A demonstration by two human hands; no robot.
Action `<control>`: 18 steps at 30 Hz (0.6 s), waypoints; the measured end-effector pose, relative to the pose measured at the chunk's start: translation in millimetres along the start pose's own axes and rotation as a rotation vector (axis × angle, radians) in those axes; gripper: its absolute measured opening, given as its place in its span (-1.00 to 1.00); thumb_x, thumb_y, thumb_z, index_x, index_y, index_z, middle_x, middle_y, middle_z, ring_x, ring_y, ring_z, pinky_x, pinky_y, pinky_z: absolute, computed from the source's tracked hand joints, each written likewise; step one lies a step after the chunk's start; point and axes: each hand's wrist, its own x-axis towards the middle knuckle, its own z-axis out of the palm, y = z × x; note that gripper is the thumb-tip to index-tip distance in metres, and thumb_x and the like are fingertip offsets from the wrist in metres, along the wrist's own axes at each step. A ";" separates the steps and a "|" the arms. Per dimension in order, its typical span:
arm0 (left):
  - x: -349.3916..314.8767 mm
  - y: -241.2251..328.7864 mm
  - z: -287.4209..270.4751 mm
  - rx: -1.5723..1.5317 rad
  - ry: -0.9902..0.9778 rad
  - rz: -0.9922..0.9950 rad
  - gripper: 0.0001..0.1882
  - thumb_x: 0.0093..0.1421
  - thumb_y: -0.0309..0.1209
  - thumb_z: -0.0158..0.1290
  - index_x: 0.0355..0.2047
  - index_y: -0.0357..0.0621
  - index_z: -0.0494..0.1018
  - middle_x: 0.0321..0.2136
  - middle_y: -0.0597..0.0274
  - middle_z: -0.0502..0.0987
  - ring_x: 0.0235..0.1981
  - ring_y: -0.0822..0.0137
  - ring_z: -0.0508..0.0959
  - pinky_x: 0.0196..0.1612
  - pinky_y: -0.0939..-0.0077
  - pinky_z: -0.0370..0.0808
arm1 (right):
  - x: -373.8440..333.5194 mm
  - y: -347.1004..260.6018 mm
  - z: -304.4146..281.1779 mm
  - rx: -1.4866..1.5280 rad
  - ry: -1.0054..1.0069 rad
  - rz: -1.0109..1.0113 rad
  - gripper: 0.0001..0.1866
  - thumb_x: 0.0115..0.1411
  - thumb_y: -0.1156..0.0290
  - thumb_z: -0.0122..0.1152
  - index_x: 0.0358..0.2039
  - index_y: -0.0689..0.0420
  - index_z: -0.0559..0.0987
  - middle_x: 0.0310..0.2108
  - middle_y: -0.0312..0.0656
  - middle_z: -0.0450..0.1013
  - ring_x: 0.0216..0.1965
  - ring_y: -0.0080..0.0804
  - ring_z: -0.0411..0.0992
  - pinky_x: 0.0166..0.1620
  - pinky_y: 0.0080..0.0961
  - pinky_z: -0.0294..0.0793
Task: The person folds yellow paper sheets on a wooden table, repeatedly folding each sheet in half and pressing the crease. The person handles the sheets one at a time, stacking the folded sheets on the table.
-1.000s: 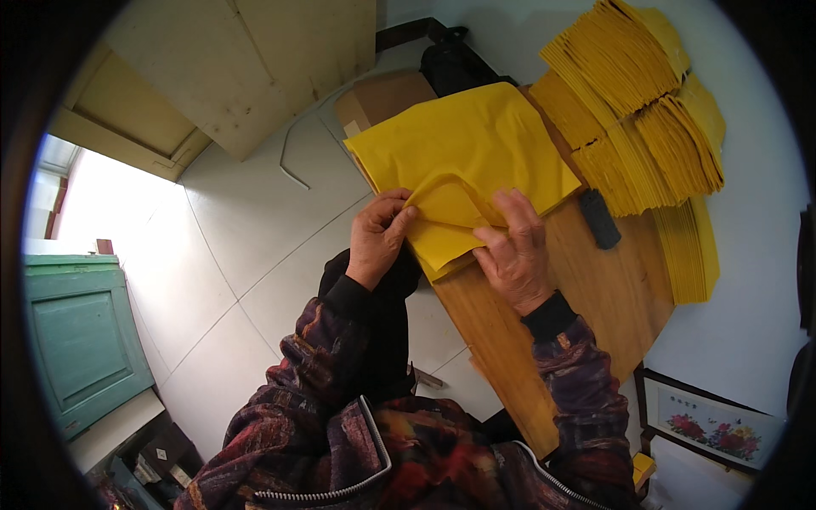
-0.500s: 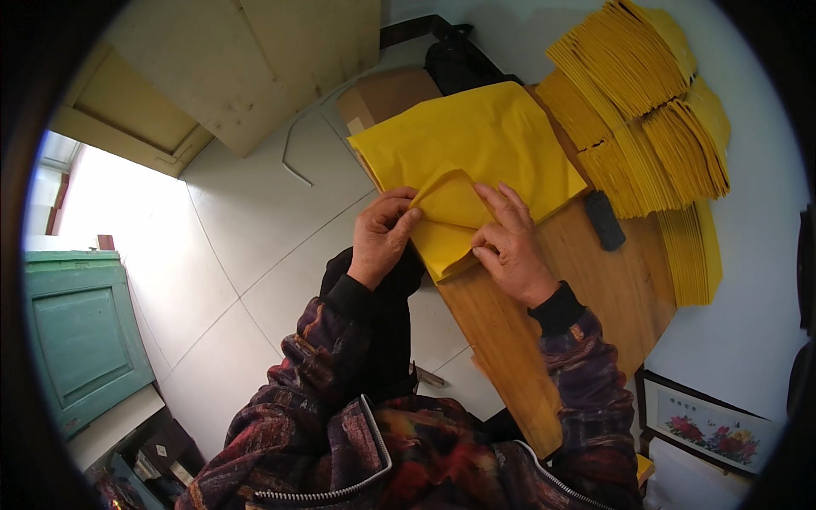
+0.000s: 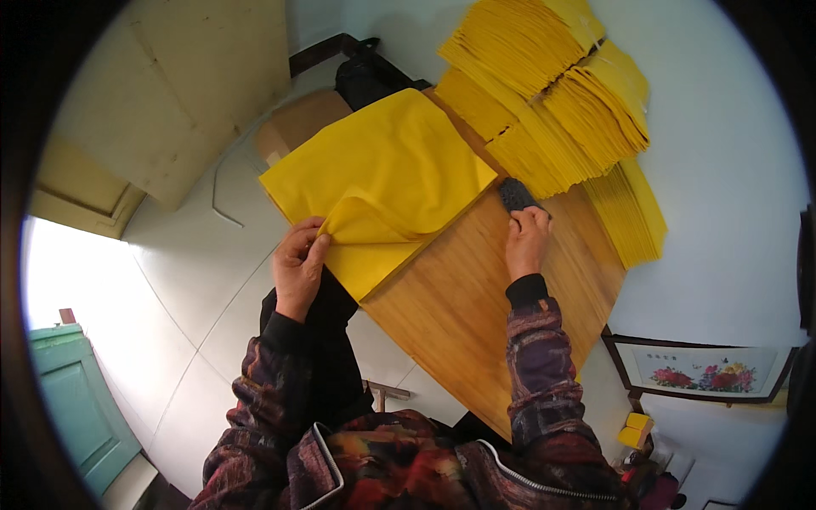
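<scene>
A stack of large, thin yellow sheets [image 3: 391, 153] lies on the wooden table [image 3: 476, 314], its near left corner at the table's edge. My left hand [image 3: 299, 265] is closed on the top yellow sheet, pinching its near edge and holding it lifted and rumpled above the sheet below. To the right, my right hand [image 3: 529, 241] has its fingers closed on the near end of a dark grey oblong block [image 3: 515, 195]. That block rests on the table between the stack and the yellow bundles; its near end is partly hidden by my fingers.
Tall bundles of folded yellow sheets [image 3: 544, 93] stand at the table's far right against the wall. A cardboard box [image 3: 297, 123] and a black bag [image 3: 370, 78] sit beyond the stack. A framed flower picture [image 3: 701, 370] is at the right.
My right hand has let go of the yellow sheet and moved right to grip the dark block. My left hand still pinches the sheet. The whole view has shifted, with the table now further left.
</scene>
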 end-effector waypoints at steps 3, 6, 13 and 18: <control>-1.1 0.8 0.2 0.018 0.036 -0.004 -0.89 0.18 -0.55 0.11 -0.35 -0.39 0.54 -0.17 0.09 0.57 -0.14 0.29 0.53 -0.03 0.50 0.42 | 2.5 7.9 8.5 0.120 0.039 0.054 -0.81 0.07 0.53 0.25 -0.26 0.18 0.55 -0.18 -0.05 0.41 -0.07 0.00 0.33 -0.01 -0.15 0.33; -3.5 1.7 -0.1 0.038 0.034 -0.034 -0.89 0.17 -0.54 0.12 -0.35 -0.38 0.54 -0.18 0.11 0.57 -0.15 0.30 0.54 -0.04 0.51 0.43 | 7.8 13.2 8.3 0.090 0.093 -0.010 -0.83 0.05 0.55 0.27 -0.30 0.18 0.54 -0.24 -0.01 0.43 -0.16 0.03 0.37 -0.10 -0.18 0.38; -2.2 4.3 -0.3 0.004 0.017 -0.025 -0.88 0.18 -0.52 0.12 -0.35 -0.38 0.53 -0.18 0.17 0.58 -0.21 0.36 0.53 -0.12 0.55 0.45 | 27.0 -9.5 -23.4 -0.019 -0.081 0.055 -0.84 0.07 0.51 0.28 -0.32 0.22 0.52 -0.25 0.01 0.45 -0.18 0.04 0.40 -0.15 -0.17 0.41; -3.2 3.6 -2.0 0.039 0.013 -0.014 -0.87 0.19 -0.51 0.12 -0.34 -0.38 0.53 -0.17 0.17 0.57 -0.22 0.36 0.53 -0.12 0.56 0.45 | -4.9 -92.5 -50.0 0.300 -0.092 -0.488 -0.76 0.04 0.48 0.31 -0.26 0.23 0.51 -0.23 -0.05 0.45 -0.16 -0.06 0.41 -0.08 -0.25 0.42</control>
